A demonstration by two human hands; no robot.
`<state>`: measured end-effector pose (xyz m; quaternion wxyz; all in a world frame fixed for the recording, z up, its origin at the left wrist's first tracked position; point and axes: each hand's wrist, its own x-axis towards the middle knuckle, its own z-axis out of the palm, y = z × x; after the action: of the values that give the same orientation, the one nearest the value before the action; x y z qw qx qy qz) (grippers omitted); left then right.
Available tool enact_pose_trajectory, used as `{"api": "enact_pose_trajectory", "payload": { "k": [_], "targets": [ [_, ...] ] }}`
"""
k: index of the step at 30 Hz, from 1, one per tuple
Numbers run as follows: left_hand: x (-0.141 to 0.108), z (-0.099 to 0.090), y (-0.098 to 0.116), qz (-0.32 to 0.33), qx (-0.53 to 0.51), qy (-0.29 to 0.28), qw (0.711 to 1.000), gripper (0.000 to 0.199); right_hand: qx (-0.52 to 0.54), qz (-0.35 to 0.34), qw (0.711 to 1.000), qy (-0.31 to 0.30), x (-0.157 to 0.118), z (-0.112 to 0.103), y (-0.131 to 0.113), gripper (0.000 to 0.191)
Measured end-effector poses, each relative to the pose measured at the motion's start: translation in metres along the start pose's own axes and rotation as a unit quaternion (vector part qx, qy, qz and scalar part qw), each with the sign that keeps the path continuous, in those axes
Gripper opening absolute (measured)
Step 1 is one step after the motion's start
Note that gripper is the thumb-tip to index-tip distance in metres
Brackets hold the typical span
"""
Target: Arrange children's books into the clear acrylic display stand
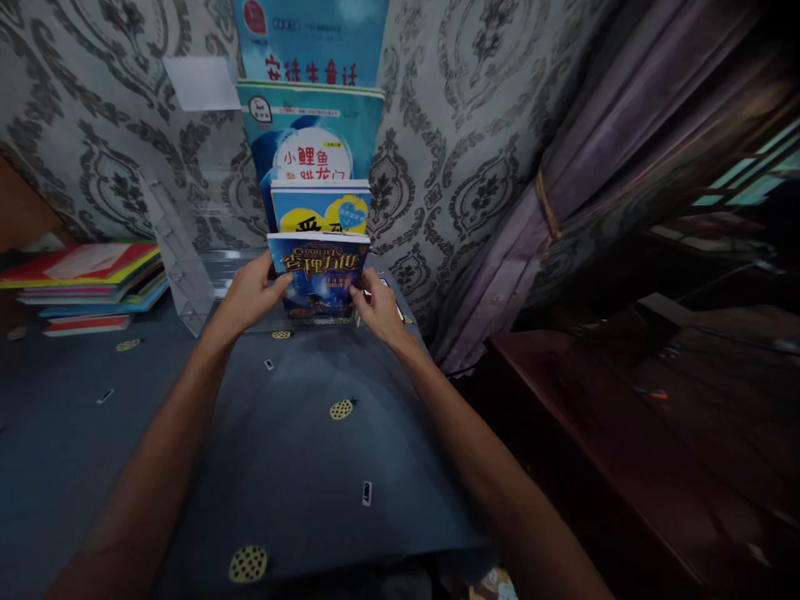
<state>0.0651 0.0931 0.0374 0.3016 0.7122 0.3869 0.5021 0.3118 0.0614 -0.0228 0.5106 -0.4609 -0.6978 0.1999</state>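
Observation:
Both hands grip a dark blue book (320, 279) with gold lettering, standing upright at the front of a clear tiered stand (181, 258). My left hand (253, 292) is closed on its left edge, thumb over the cover. On the right edge, my right hand (378, 308) pinches it, thumb in front. Behind it rises a blue and yellow book (318, 208). Farther back and higher are a teal book (312, 125) with a white circle and a light blue book (312, 37) with red characters. The fingers behind the held book are hidden.
A pile of colourful books (93, 279) lies left of the stand. The table (281, 467) has a dark blue cloth with pineapple prints. Patterned wallpaper is behind, with a white paper (203, 83). A purple curtain (518, 217) and a reddish-brown wooden surface (600, 442) are at right.

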Motion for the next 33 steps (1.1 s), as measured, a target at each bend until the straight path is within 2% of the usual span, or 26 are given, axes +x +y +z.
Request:
{"api": "enact_pose_trajectory", "payload": {
  "k": [3, 6, 11, 14, 20, 23, 26, 28, 33],
  "targets": [
    [0.000, -0.001, -0.005, 0.032, 0.083, 0.007, 0.996, 0.014, -0.032, -0.020, 0.999, 0.003, 0.001, -0.002, 0.001, 0.024],
    [-0.001, -0.002, -0.006, 0.050, 0.113, 0.012, 0.992, 0.015, -0.077, -0.034, 0.996, -0.010, 0.003, -0.006, 0.004, 0.020],
    [-0.004, 0.002, -0.007, 0.004, 0.148, 0.006, 0.989, 0.017, -0.147, -0.059, 0.987, -0.034, 0.007, -0.012, 0.007, 0.015],
    [-0.006, 0.004, -0.008, -0.021, 0.130, 0.018, 0.991, 0.022, -0.188, -0.049, 0.980, -0.043, 0.008, -0.012, 0.003, 0.014],
    [-0.012, 0.010, -0.005, -0.022, 0.170, 0.021, 0.985, 0.024, -0.300, -0.031, 0.953, -0.044, 0.007, -0.015, -0.010, 0.015],
    [-0.016, 0.016, 0.006, -0.039, 0.283, -0.014, 0.958, 0.018, -0.342, 0.015, 0.938, -0.063, 0.008, -0.017, -0.021, 0.015],
    [-0.019, 0.020, 0.020, -0.067, 0.433, -0.085, 0.895, 0.027, -0.354, 0.065, 0.930, -0.081, 0.008, -0.019, -0.033, 0.018],
    [-0.019, 0.021, 0.027, -0.078, 0.477, -0.104, 0.869, 0.029, -0.344, 0.089, 0.932, -0.070, 0.008, -0.019, -0.039, 0.020],
    [-0.018, 0.023, 0.033, -0.092, 0.485, -0.115, 0.862, 0.027, -0.296, 0.113, 0.948, -0.021, 0.007, -0.015, -0.041, 0.029]
  ]
}}
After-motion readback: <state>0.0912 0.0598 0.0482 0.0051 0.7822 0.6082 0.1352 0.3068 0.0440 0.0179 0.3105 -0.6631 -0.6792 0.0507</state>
